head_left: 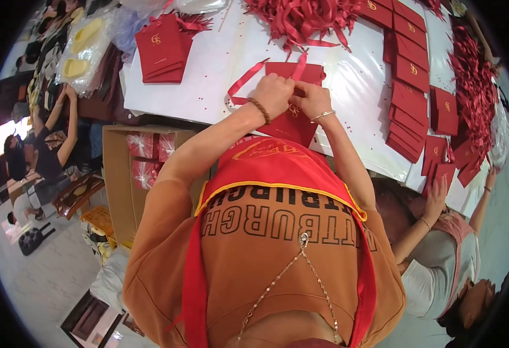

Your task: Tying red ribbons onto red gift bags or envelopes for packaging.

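A red paper envelope with a gold emblem (pixel 290 127) lies in front of me at the table's near edge. My left hand (pixel 272 96) and my right hand (pixel 313 100) meet over its upper part, fingertips pinched together. A red satin ribbon (pixel 246 76) loops out to the left of my left hand, and another length of it rises past the envelope's top edge. Both hands appear closed on this ribbon, though the fingers hide the exact spot where it passes through the envelope.
Loose red ribbons (pixel 301 20) are heaped at the far side of the white table (pixel 219 64). A small stack of envelopes (pixel 160 52) sits left, overlapping rows (pixel 410 75) right. An open cardboard box (pixel 115 174) stands left below the table. A co-worker's hand (pixel 437 197) touches envelopes at right.
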### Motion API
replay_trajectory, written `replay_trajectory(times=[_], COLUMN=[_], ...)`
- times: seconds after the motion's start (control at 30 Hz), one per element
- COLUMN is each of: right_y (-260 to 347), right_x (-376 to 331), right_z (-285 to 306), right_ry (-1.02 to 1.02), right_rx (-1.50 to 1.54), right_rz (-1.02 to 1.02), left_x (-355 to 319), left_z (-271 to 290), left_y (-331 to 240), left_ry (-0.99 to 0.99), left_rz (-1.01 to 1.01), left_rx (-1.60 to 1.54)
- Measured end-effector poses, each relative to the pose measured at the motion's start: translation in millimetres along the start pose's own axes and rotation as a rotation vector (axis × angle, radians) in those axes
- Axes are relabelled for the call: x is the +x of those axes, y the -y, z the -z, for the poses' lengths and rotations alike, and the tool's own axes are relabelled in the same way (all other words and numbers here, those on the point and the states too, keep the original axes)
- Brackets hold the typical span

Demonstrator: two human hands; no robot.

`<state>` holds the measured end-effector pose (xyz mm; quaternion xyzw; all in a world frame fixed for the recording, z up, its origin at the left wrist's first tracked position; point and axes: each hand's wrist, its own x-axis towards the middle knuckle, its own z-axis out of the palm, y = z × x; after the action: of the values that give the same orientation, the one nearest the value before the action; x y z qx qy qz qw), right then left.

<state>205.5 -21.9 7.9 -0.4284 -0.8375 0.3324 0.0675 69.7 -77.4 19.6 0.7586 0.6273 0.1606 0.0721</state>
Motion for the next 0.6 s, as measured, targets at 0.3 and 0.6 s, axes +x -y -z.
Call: replay_trajectory(times=[0.3, 0.6], right_y=[2.4, 16.9], right_x=[-1.5, -16.2], right_z=[-1.7, -3.3], right_ry=[-0.01, -0.134], right_rx=[0.077, 0.012], right_rz=[0.059, 0.179], left_x=[-3.3, 16.1], left_z=[17.8, 38.9], left_y=[22.6, 56.0], left_ry=[0.145, 0.545], left_rz=[0.363, 0.248], left_rx=[-0.398, -0.378])
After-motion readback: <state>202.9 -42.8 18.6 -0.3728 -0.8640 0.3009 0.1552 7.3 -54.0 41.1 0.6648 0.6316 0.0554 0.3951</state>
